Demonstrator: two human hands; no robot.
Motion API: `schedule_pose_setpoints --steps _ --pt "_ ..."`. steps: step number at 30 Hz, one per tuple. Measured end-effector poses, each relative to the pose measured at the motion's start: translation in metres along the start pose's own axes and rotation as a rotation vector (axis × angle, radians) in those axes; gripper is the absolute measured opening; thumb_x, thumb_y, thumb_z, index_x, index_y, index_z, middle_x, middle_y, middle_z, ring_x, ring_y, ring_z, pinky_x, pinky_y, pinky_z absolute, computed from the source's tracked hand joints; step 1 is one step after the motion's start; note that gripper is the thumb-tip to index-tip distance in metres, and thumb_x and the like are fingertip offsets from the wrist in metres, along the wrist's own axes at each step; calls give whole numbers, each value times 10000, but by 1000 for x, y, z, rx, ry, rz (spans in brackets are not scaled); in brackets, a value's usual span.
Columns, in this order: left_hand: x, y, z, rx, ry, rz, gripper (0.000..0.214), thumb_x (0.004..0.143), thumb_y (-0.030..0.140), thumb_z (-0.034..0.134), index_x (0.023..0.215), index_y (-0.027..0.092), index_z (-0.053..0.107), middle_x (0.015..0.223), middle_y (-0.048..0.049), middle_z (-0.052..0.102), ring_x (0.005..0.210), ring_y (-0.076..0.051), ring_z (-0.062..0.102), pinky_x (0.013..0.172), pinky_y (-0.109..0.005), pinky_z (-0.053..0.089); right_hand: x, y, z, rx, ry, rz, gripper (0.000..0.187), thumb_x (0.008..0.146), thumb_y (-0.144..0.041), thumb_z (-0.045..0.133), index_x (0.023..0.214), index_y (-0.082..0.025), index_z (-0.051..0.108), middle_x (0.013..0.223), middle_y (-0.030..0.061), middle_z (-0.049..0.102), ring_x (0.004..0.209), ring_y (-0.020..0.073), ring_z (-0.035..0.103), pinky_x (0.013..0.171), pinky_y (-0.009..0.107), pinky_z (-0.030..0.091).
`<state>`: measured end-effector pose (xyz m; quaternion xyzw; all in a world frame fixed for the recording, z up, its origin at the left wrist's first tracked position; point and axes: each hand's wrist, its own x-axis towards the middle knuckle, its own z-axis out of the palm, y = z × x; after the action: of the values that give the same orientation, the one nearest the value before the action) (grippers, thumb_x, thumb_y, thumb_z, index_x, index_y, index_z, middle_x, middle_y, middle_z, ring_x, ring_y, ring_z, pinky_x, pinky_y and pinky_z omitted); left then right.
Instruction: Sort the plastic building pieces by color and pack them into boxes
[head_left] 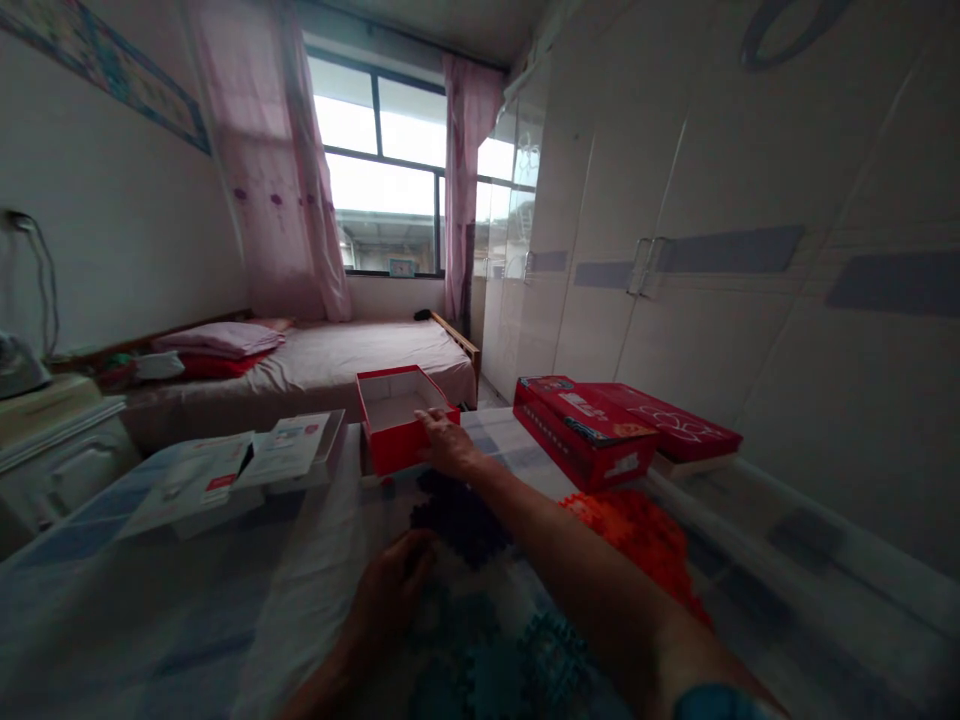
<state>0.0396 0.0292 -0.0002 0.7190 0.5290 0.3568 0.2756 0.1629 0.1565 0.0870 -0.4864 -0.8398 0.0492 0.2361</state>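
Note:
My right hand (448,446) grips the near right edge of an open red box (401,447), fingers over its rim and on the wall. White lining shows inside the box. Nearer to me, my left hand (394,578) is low over the table with its fingers curled, beside a heap of dark toothed pieces (469,520). It is dim there, and what those fingers hold, if anything, cannot be made out. Teal toothed pieces (555,650) lie close to me, partly under my right forearm. Right of that forearm is a pile of orange toothed pieces (637,535).
A printed red box (585,425) and a flatter red box (686,420) stand at the right back. White printed cartons (285,450) lie at the left on the checked tablecloth (247,620). Beyond are a bed (352,350) and tall white wardrobes (615,200).

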Motion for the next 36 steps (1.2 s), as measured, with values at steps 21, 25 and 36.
schedule_pose_setpoints --steps 21,25,36 --pt "3 -5 -3 163 11 40 409 763 475 443 992 203 644 807 -17 726 719 -189 678 608 -208 476 -378 77 -201 -279 599 440 335 754 -520 537 881 -222 452 878 39 450 713 168 482 644 328 431" --pt "4 -4 -3 195 34 50 394 748 463 452 967 208 657 840 -22 730 735 -191 682 618 -201 478 -449 115 -216 -348 586 652 320 793 -568 449 824 -251 476 900 88 489 763 199 535 728 362 436" --pt "0 0 -3 197 39 39 422 762 482 440 998 199 646 858 -27 730 754 -195 686 633 -217 496 -480 192 -203 -479 554 742 494 852 -667 256 657 -272 479 776 95 534 696 155 587 727 288 435"
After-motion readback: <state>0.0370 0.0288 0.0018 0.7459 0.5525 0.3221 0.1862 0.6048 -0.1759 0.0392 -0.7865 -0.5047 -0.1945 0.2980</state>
